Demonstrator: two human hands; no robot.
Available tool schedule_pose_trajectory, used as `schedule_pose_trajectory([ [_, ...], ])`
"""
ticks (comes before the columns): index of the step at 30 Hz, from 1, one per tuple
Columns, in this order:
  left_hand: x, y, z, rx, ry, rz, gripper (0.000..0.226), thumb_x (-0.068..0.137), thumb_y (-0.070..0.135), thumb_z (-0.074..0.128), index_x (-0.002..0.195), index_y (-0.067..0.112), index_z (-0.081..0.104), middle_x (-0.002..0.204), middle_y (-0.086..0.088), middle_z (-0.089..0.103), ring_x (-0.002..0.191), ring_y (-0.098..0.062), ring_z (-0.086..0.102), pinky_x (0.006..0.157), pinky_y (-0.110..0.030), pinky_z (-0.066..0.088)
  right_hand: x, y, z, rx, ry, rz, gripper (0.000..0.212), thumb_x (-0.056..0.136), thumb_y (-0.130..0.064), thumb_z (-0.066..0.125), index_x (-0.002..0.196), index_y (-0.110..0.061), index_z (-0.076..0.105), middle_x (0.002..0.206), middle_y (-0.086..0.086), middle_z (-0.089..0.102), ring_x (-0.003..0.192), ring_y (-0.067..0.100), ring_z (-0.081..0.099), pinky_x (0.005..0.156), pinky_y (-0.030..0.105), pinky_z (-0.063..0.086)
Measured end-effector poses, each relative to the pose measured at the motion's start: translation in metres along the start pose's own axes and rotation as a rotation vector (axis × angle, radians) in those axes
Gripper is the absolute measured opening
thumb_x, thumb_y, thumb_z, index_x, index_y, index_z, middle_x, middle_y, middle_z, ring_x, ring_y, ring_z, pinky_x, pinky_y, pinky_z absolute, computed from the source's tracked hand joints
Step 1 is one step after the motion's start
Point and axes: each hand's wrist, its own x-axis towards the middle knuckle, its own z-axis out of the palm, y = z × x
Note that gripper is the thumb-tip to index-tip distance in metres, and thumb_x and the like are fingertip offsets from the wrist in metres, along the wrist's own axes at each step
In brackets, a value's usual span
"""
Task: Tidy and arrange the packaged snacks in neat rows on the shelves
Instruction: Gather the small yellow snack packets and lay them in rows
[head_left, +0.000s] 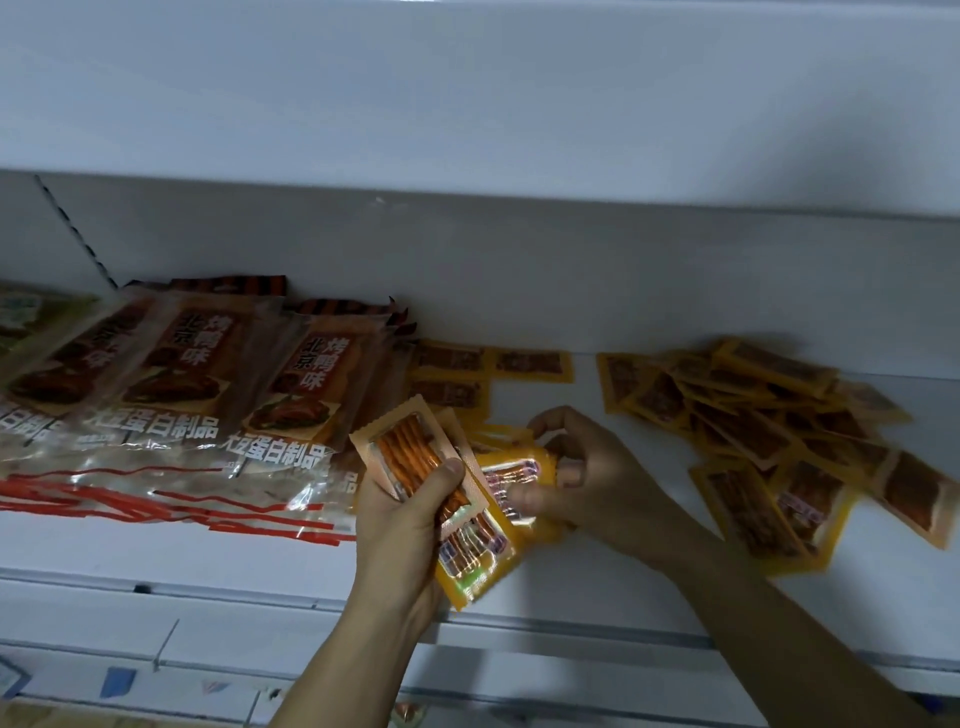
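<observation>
Large clear bags crowd the shelf left; loose yellow packets piled right, blurred, print unreadable. A few packets lie flat at the back. Left hand grips a small stack of snack packets, long axis tilted up-left, above the shelf's front edge. Right hand pinches one yellow packet beside it.

I look into a white metal shelving unit. The shelf board at my chest runs across the view, its front lip a pale strip with small clips. Behind it stands a plain white back panel, dim and bluish in soft light. A slotted upright slants at the far left. The underside of the upper shelf fills the top. Below, blurred price tags line a lower rail.
</observation>
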Motion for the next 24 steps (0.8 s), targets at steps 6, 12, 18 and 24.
schedule_pose_trajectory([
  [6,0.006,-0.008,0.014,-0.242,-0.065,0.003,0.049,0.087,-0.003,0.063,0.133,0.013,0.058,0.111,-0.019,0.071,0.094,-0.037,0.074,0.075,-0.048,0.062,-0.007,0.000,0.007,0.071,0.221,0.009,0.023,0.087,-0.007,0.077,0.105,-0.019,0.069,0.093,0.000,0.079,0.084,0.017,0.077,0.075,0.035,0.062],
  [12,0.004,-0.013,0.017,-0.322,-0.117,-0.228,0.044,0.080,0.008,0.070,0.124,0.010,0.064,0.101,-0.019,0.075,0.084,-0.032,0.076,0.069,-0.044,0.063,-0.011,-0.004,0.009,0.124,0.292,0.004,0.017,0.095,-0.010,0.067,0.106,-0.021,0.061,0.091,0.003,0.077,0.084,0.025,0.075,0.079,0.054,0.062],
  [18,0.009,-0.011,0.015,-0.308,-0.140,-0.200,0.041,0.080,0.000,0.068,0.120,0.011,0.065,0.103,-0.020,0.073,0.086,-0.034,0.074,0.076,-0.049,0.064,-0.007,-0.001,-0.006,-0.160,0.468,-0.075,0.011,0.093,-0.016,0.070,0.091,-0.025,0.065,0.085,-0.003,0.070,0.078,0.015,0.068,0.067,0.029,0.053],
  [24,0.011,-0.012,0.014,-0.323,-0.127,-0.215,0.041,0.080,-0.003,0.068,0.119,0.009,0.064,0.116,-0.025,0.068,0.101,-0.041,0.070,0.096,-0.059,0.054,-0.006,-0.007,-0.013,0.055,0.402,-0.043,0.013,0.098,-0.003,0.061,0.107,-0.011,0.057,0.079,0.002,0.074,0.067,0.015,0.071,0.057,0.028,0.058],
])
